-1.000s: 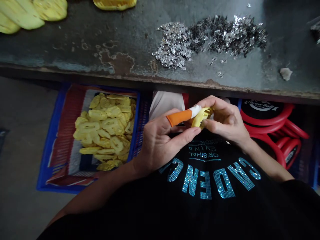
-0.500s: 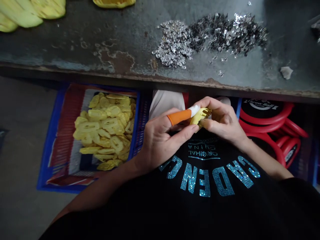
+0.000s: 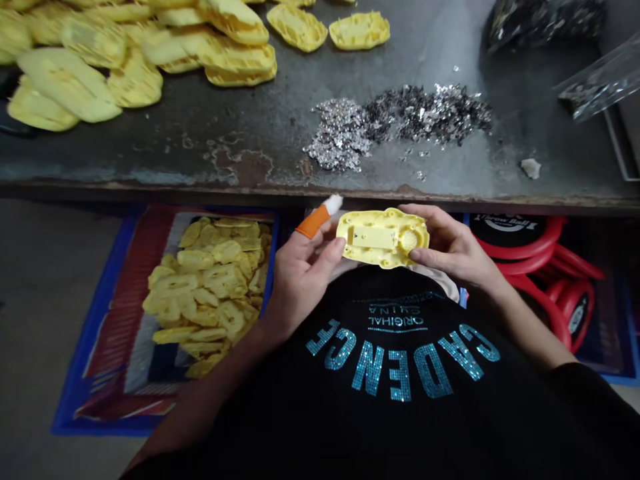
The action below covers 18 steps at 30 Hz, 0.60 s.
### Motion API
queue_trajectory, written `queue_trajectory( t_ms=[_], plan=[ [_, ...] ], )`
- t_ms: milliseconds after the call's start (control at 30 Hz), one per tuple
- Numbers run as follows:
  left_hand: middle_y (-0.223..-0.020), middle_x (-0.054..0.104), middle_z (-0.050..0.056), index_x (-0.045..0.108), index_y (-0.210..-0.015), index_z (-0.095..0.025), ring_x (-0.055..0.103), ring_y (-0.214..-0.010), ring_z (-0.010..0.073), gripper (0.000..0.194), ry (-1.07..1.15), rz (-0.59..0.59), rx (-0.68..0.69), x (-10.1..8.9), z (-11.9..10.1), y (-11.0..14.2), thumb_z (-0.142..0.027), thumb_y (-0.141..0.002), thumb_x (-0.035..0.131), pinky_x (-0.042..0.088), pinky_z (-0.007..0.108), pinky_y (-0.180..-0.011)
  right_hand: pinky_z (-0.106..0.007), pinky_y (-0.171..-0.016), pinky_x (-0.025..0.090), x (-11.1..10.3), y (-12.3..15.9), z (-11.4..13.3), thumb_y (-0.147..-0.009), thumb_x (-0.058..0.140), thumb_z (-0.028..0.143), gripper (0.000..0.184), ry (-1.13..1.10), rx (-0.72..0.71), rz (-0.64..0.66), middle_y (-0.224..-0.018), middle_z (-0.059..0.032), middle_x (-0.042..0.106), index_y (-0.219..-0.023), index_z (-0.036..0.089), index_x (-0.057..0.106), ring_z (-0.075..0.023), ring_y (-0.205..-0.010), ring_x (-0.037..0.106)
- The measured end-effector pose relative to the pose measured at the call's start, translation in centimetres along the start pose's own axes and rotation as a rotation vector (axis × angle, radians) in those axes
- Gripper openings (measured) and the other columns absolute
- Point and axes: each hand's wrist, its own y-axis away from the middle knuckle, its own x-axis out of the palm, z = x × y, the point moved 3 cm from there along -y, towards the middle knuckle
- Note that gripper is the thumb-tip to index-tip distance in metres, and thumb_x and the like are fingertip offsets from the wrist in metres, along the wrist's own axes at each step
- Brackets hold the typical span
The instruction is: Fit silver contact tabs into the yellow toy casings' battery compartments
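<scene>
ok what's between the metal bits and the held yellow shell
In the head view, a strip of tabletop and its worn front edge lie between the metal bits and the yellow shell.

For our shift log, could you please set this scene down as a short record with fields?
Held part: yellow shell, hollow side showing
Left hand: grips the shell's left end; orange cover on one finger
Right hand: grips the right end
On bench: small metal pieces, more yellow shells at left
Below, left: blue crate holding yellow pieces
Below, right: red-and-black items
</scene>
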Motion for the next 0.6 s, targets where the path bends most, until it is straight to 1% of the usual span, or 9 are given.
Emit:
queue_trajectory(
  t_ms=[67, 133, 167, 233, 300, 367, 433, 500, 600],
  plan=[
    [-0.186, 0.062, 0.016, 0.065, -0.175, -0.034, 0.060, -0.173, 0.0454, 0.078, -0.373, 0.059, 0.286, -0.1, -1.5, -0.5, -0.047, -0.105, 0.095, 0.047, 0.070, -0.147, -0.037, -0.111, 0.072, 0.0, -0.6, -0.2, -0.087, 0.111, 0.037, 0.077, 0.011, 0.008, -0.007, -0.146, -0.0067, 0.088, -0.154, 0.030, 0.075, -0.0223, -0.125, 0.086],
    [-0.198, 0.045, 0.019, 0.062, -0.176, -0.032, 0.045, -0.182, 0.0507, 0.092, -0.683, 0.220, 0.524, 0.9, -2.9, -0.9, -0.036, -0.095, 0.104, 0.030, 0.078, -0.152, -0.037, -0.110, 0.072, 0.1, -1.4, -0.4, -0.085, 0.112, 0.037, 0.075, 0.006, 0.006, 0.003, -0.142, -0.0069, 0.089, -0.151, 0.027, 0.076, -0.0214, -0.121, 0.086],
    [-0.199, 0.041, 0.021, 0.062, -0.175, -0.030, 0.045, -0.182, 0.0517, 0.091, -0.789, 0.320, 0.585, 1.6, -3.4, -1.1, -0.028, -0.094, 0.104, 0.032, 0.079, -0.151, -0.035, -0.108, 0.071, 0.2, -1.7, -0.5, -0.084, 0.113, 0.038, 0.075, 0.004, 0.002, 0.021, -0.138, -0.0064, 0.089, -0.149, 0.026, 0.076, -0.0205, -0.118, 0.085],
    [-0.197, 0.043, 0.026, 0.066, -0.170, -0.022, 0.058, -0.173, 0.0507, 0.080, -0.899, 0.457, 0.605, 2.6, -3.6, -1.8, -0.012, -0.097, 0.096, 0.050, 0.074, -0.143, -0.032, -0.103, 0.070, 0.6, -2.4, -0.7, -0.084, 0.113, 0.038, 0.075, 0.013, -0.002, 0.074, -0.130, -0.0044, 0.089, -0.148, 0.024, 0.076, -0.0179, -0.112, 0.084],
    [-0.190, 0.053, 0.029, 0.071, -0.164, -0.017, 0.068, -0.164, 0.0498, 0.071, -0.868, 0.485, 0.550, 2.8, -3.1, -2.5, -0.012, -0.097, 0.095, 0.062, 0.068, -0.133, -0.031, -0.103, 0.069, 0.8, -2.7, -0.6, -0.088, 0.110, 0.039, 0.072, 0.022, 0.009, 0.151, -0.126, -0.0031, 0.089, -0.149, 0.023, 0.077, -0.0163, -0.111, 0.083],
    [-0.178, 0.068, 0.025, 0.076, -0.161, -0.020, 0.072, -0.157, 0.0485, 0.071, -0.696, 0.446, 0.424, 2.0, -2.0, -3.0, -0.026, -0.095, 0.102, 0.064, 0.066, -0.131, -0.032, -0.102, 0.069, 0.6, -2.9, 0.2, -0.092, 0.107, 0.044, 0.071, 0.014, 0.020, 0.248, -0.127, -0.0043, 0.089, -0.153, 0.024, 0.076, -0.0171, -0.111, 0.084],
    [-0.161, 0.081, 0.018, 0.079, -0.162, -0.027, 0.080, -0.144, 0.0439, 0.079, -0.425, 0.355, 0.227, 0.4, -0.5, -3.2, -0.044, -0.090, 0.108, 0.068, 0.060, -0.125, -0.034, -0.099, 0.070, -0.7, -3.4, 1.6, -0.096, 0.103, 0.051, 0.069, 0.095, -0.023, 0.257, -0.130, -0.0065, 0.090, -0.155, 0.025, 0.078, -0.0189, -0.109, 0.085],
    [-0.145, 0.087, 0.014, 0.078, -0.163, -0.031, 0.087, -0.119, 0.0353, 0.082, -0.085, 0.240, -0.035, -1.1, 1.0, -2.8, -0.060, -0.091, 0.105, 0.076, 0.047, -0.103, -0.037, -0.096, 0.067, -3.0, -4.7, 3.6, -0.100, 0.098, 0.051, 0.051, 0.378, -0.156, 0.083, -0.126, -0.0063, 0.090, -0.144, 0.027, 0.085, -0.0209, -0.106, 0.083],
    [-0.131, 0.089, 0.016, 0.081, -0.158, -0.030, 0.086, -0.094, 0.0285, 0.085, 0.369, 0.113, -0.334, -2.3, 2.7, -1.7, -0.084, -0.093, 0.093, 0.073, 0.034, -0.071, -0.045, -0.101, 0.059, -5.9, -7.8, 6.4, -0.108, 0.086, 0.038, 0.011, 0.972, -0.365, -0.258, -0.108, -0.0056, 0.087, -0.112, 0.030, 0.092, -0.0267, -0.106, 0.077]
  ],
)
